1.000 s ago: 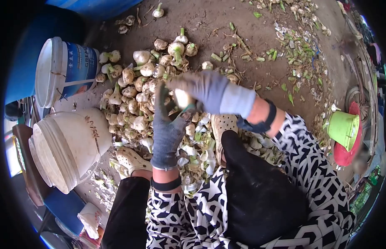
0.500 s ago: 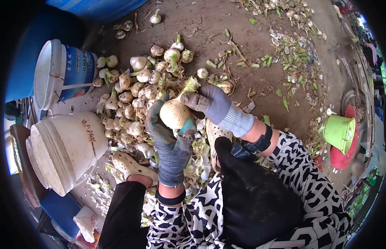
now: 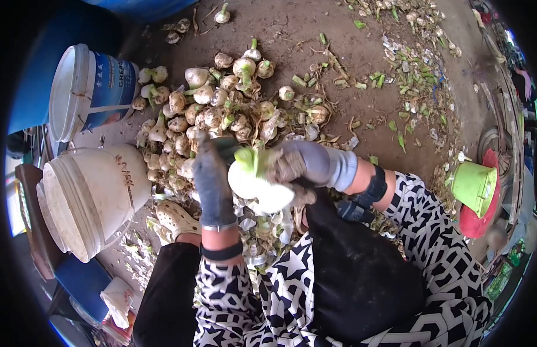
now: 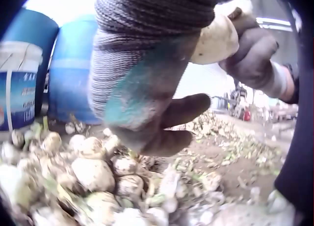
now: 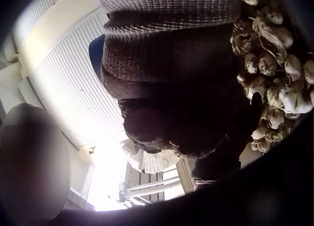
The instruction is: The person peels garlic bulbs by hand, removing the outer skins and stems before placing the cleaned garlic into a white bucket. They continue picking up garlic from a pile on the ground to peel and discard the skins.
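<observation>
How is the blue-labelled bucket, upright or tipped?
Upright: in the left wrist view, the bucket, near the bulbs, has its white rim uppermost.

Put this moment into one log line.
right hand: grips white bulb; left hand: close beside it; bulb pile: on ground; buckets: left of pile

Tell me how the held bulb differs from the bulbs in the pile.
The held bulb is mostly white; the pile bulbs are mostly stained brown. The held bulb is up in the right hand; the pile bulbs lie on the ground. The held bulb looks bigger than the pile bulbs, perhaps being nearer. It and some pile bulbs have green stems.
</observation>
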### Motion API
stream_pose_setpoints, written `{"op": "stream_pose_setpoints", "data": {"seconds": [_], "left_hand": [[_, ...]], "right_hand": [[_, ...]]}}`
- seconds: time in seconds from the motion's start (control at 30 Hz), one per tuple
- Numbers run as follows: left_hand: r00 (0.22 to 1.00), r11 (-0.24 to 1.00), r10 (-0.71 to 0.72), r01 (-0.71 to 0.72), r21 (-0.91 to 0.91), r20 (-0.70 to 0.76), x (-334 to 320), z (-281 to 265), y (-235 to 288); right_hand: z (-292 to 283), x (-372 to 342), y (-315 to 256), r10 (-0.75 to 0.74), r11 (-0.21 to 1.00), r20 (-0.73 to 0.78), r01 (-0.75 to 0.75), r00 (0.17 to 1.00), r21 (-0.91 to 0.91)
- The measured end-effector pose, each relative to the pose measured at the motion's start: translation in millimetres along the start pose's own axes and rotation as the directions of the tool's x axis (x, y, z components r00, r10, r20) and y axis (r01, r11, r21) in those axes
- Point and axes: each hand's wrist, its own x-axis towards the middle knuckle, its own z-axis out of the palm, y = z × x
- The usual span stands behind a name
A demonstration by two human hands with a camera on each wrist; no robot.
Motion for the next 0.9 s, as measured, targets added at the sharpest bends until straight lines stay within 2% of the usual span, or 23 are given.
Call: {"op": "stream_pose_setpoints", "data": {"seconds": [0.03,0.07,0.1,0.13,0.2,0.23,0.27,0.3,0.33,0.37,0.4,0.47,0.5,0.53,0.57,0.6,0.63,0.67,0.73,0.77,0.8,0.87,0.9], "left_hand": [[0.999,0.992,-0.042,0.038,-0.118,-0.029,-7,0,7],[0.995,0.969,-0.090,0.075,-0.234,-0.052,-16,0,12],[0.993,0.966,0.045,-0.016,-0.259,0.106,-28,-4,4],[0.969,0.974,0.219,-0.223,0.023,0.113,-41,3,2],[0.991,0.975,0.052,-0.024,-0.223,0.122,-59,15,17],[0.972,0.973,0.201,-0.183,-0.141,0.124,-50,9,-6],[0.971,0.972,0.202,-0.183,-0.145,0.127,-50,8,-10],[0.989,0.928,0.055,0.001,-0.371,0.141,-50,8,-11],[0.979,0.803,-0.081,0.175,-0.570,0.186,-47,8,-12],[0.971,0.815,-0.161,0.233,-0.530,0.179,-41,7,-20],[0.970,0.816,-0.163,0.234,-0.529,0.179,-37,8,-19],[0.925,0.351,0.025,0.348,-0.870,0.380,-29,9,-18],[0.936,0.314,0.042,0.320,-0.894,0.350,-27,7,-21],[0.913,0.204,0.078,0.379,-0.903,0.401,-22,2,-27],[0.918,0.158,0.077,0.375,-0.914,0.390,-21,2,-23],[0.923,0.111,0.078,0.368,-0.923,0.377,-19,1,-19],[0.909,-0.035,0.168,0.393,-0.919,0.382,-14,-3,-30],[0.928,-0.096,0.108,0.366,-0.926,0.356,-14,-4,-24],[0.968,-0.086,0.058,0.249,-0.965,0.244,-11,-2,-22],[0.974,-0.092,0.041,0.228,-0.969,0.225,-8,-3,-22],[0.969,-0.108,-0.134,0.194,-0.975,0.207,-1,-7,-18],[0.952,-0.033,-0.267,0.145,-0.989,0.148,7,-18,-22],[0.956,-0.016,-0.242,0.166,-0.986,0.165,10,-29,-25]], "right_hand": [[-4,2,1,0.037,0.951,0.060,-0.053,0.998,0.306],[-7,3,2,0.052,0.806,0.127,-0.117,0.991,0.580],[-4,2,-4,0.123,0.837,0.058,-0.135,0.991,0.530],[1,7,-4,0.194,0.849,0.003,-0.169,0.981,0.501],[6,8,3,0.186,0.881,0.064,-0.195,0.980,0.430],[9,12,13,0.011,0.983,-0.093,0.006,0.996,0.181],[4,9,17,0.012,0.984,-0.097,0.006,0.995,0.179],[-4,2,18,0.042,0.935,0.004,-0.041,0.999,0.352],[-13,-1,14,0.052,0.857,0.111,-0.102,0.992,0.505],[-24,-1,4,0.033,0.753,0.335,-0.244,0.942,0.611],[-32,-4,-6,-0.028,0.627,0.533,-0.400,0.846,0.668],[-39,-38,-22,0.122,0.821,0.217,-0.221,0.969,0.526],[-44,-57,-9,0.119,0.981,-0.194,-0.084,0.974,0.177],[-45,-76,7,-0.054,0.969,-0.537,-0.085,0.842,-0.230],[-38,-97,9,-0.046,0.971,-0.528,-0.085,0.848,-0.222],[-29,-121,6,0.011,0.986,-0.567,-0.103,0.824,-0.130],[-19,-146,0,0.070,0.992,-0.598,-0.117,0.798,-0.040],[-10,-167,-8,0.129,0.991,-0.624,-0.126,0.771,0.050],[2,-184,-17,0.249,0.965,-0.659,-0.127,0.710,0.228],[3,-180,-19,0.246,0.965,-0.651,-0.122,0.718,0.231],[3,-177,-21,0.272,0.962,-0.626,-0.218,0.731,0.164],[2,-173,-27,0.328,0.919,-0.586,-0.394,0.741,0.015],[2,-171,-30,0.358,0.878,-0.574,-0.474,0.736,-0.061]]}}
